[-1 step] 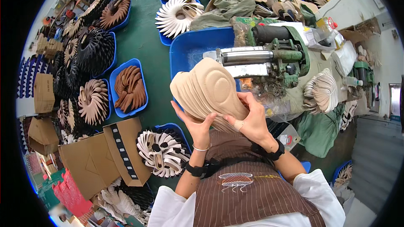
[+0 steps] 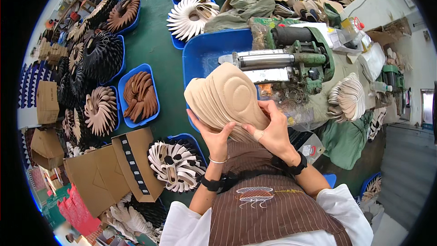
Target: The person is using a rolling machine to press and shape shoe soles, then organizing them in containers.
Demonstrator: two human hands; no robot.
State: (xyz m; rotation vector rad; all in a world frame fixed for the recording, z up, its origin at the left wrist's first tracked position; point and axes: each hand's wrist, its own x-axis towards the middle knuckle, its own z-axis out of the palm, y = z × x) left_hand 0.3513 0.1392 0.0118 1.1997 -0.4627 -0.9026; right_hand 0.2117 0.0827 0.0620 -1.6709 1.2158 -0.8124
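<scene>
Far left, blue trays on the green floor hold shoe insoles fanned into rosettes, brown, black and cream, with folded cardboard boxes nearer the person. In the middle, both hands are clamped on a thick stack of beige insoles held edge-up in front of the chest: the left hand cups it from below and behind, thumb up the side, while the right hand presses on its near face, one finger taped. The stack sits just before the large blue tub and just left of the green roller machine on the cluttered worktop, touching neither as far as can be told. The step in hand looks like squaring up and gripping the batch. Going on would call for keeping the pile tight so that no insole slips, and for peeling one off cleanly. To the right, a fan of white insoles lies on the worktop edge.
</scene>
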